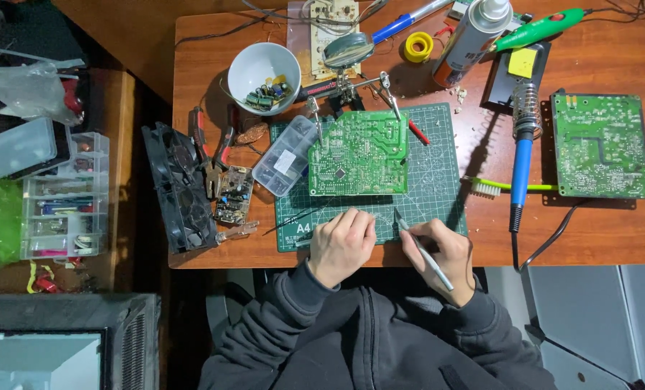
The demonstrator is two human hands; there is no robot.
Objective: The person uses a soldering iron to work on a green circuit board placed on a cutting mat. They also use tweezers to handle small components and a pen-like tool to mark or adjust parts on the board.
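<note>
Tweezers (425,253) gripped in right hand (445,256); left hand (342,244) fisted on green mat (438,180)

The person wears a dark grey hooded sweatshirt with long sleeves ribbed at the cuffs.

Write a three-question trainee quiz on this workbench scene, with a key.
1. True or false: the right hand holds tweezers.
2. What holds up the circuit board on the cutting mat: A) clip stand, B) white bowl, C) spray can?
3. Fill in: the left hand rests closed on the ____.

Key: 1 true; 2 A, the clip stand; 3 cutting mat.
</note>
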